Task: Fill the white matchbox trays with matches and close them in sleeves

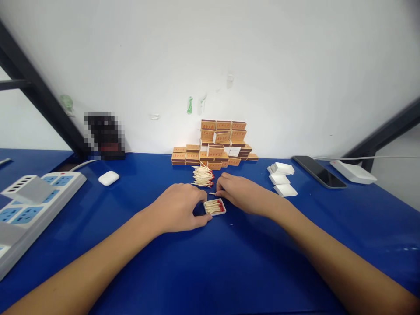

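A small white matchbox tray (215,213) lies on the blue table, with red-headed matches (214,206) lying side by side in it. My left hand (180,207) holds the tray by its left end, thumb on the near side and fingers on the far side. Just beyond the tray, my right hand (241,191) is closed in a pinch on a match (212,193), whose pale stick pokes out to the left. Behind both hands rests a loose pile of matches (202,176), most red heads pointing right.
Stacked matchboxes (223,125) stand against the wall. White trays (284,179) lie at right, near a phone (318,170) and a white flat box (352,171). At left are a white earphone case (108,178) and a power strip (70,180) with plugs.
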`<state>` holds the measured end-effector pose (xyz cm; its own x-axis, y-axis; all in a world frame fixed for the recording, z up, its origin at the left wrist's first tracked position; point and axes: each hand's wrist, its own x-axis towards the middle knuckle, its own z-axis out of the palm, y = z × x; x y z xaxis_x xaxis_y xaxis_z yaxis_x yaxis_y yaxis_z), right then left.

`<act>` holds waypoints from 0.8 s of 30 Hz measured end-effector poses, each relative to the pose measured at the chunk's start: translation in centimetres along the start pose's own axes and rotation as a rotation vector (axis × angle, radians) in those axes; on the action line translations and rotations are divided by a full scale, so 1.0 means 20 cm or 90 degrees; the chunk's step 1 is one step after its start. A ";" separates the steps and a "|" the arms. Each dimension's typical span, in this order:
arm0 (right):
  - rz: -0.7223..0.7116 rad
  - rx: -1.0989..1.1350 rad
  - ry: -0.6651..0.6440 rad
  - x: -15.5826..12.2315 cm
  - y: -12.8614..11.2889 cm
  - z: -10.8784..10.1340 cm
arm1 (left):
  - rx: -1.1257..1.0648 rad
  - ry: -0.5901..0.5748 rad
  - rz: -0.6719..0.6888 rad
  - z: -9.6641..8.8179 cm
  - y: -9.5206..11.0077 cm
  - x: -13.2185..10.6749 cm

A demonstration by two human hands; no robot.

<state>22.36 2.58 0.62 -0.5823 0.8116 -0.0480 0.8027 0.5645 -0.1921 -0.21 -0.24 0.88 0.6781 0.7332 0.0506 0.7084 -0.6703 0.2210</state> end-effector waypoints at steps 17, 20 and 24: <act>-0.115 -0.077 0.070 -0.08 -0.11 0.02 | -0.030 0.013 -0.024 0.00 -0.02 0.01; -0.110 -0.029 0.052 -0.08 -0.11 0.01 | -0.037 0.019 -0.016 0.00 -0.02 0.01; -0.102 0.023 0.035 -0.08 -0.12 0.02 | -0.037 0.024 -0.006 0.00 -0.02 0.01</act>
<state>21.35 -0.10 0.67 -0.6940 0.7189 0.0391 0.6943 0.6826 -0.2279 -0.32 0.23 0.75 0.6626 0.7442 0.0839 0.7018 -0.6561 0.2775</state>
